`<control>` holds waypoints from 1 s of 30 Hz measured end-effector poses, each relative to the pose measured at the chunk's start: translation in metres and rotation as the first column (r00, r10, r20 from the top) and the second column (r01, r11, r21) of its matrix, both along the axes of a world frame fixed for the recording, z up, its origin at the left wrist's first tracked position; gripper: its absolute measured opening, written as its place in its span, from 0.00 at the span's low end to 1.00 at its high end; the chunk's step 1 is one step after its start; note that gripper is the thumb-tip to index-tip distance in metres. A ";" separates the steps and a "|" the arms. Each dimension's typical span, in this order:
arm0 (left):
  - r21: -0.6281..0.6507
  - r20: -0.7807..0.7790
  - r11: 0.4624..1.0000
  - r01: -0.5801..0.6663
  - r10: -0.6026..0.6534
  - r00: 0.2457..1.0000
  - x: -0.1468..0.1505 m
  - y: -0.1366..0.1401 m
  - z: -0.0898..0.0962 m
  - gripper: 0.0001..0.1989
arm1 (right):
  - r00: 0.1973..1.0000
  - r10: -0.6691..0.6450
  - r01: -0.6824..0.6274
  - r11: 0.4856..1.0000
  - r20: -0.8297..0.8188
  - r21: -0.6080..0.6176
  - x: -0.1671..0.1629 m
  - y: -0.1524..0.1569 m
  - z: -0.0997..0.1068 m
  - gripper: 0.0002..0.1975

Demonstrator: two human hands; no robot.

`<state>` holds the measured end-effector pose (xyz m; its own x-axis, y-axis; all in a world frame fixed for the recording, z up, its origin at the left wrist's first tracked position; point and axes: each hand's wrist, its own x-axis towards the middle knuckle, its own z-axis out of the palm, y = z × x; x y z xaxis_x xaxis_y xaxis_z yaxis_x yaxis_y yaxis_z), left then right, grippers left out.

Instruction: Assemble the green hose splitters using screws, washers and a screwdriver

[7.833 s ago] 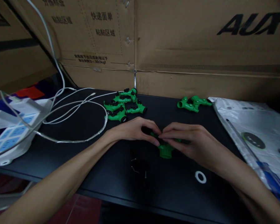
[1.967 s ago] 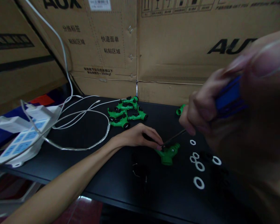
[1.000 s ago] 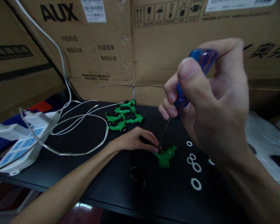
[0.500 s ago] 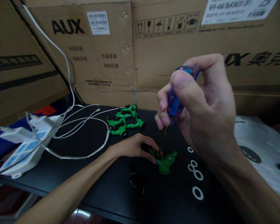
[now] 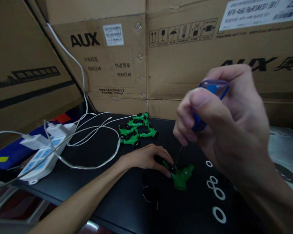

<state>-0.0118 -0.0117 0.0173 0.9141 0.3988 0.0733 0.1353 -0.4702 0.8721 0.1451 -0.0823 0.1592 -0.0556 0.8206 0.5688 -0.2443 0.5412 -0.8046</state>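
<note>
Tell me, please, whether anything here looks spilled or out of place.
Nothing looks spilled. The pale cable looks untidy, crossing the power strip and sprawling loosely across the table toward the green fittings.

The table [image 5: 127, 201], cartons [image 5: 175, 65], power strip [image 5: 40, 162], screwdriver [image 5: 199, 123] and green fittings [image 5: 130, 139] make this a small makeshift workspace.

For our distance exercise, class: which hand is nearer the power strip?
Left: the left hand is right of the power strip, at a green fitting; the right hand is farther right.

The screwdriver [image 5: 198, 123] has left the bag [image 5: 284, 146], seemingly touching the fitting [image 5: 182, 179].
</note>
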 end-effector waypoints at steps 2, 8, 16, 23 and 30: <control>0.014 0.011 1.000 0.004 -0.004 1.000 0.000 0.000 -0.001 0.16 | 1.000 0.001 -0.001 0.999 -0.001 -0.046 0.000 -0.001 0.004 0.06; 0.041 0.006 0.999 0.013 -0.014 1.000 0.000 -0.001 0.002 0.16 | 0.998 0.044 -0.043 0.999 0.050 -0.024 0.002 -0.005 0.004 0.07; 0.052 0.018 0.999 0.013 -0.014 1.000 0.000 0.000 -0.003 0.16 | 0.998 -0.055 0.055 0.990 0.001 -0.131 -0.006 -0.005 0.005 0.08; 0.056 0.011 0.998 0.020 -0.020 1.000 0.000 -0.001 -0.001 0.15 | 0.999 -0.002 0.003 1.000 0.036 -0.019 -0.002 -0.007 0.006 0.15; 0.074 -0.010 0.997 0.011 -0.011 1.000 0.001 -0.001 0.001 0.15 | 0.999 -0.033 0.034 0.996 0.017 -0.080 -0.003 -0.006 0.007 0.09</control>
<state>-0.0113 -0.0125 0.0181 0.9192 0.3827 0.0930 0.1382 -0.5346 0.8337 0.1423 -0.0885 0.1662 -0.0360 0.8649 0.5007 -0.2139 0.4827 -0.8492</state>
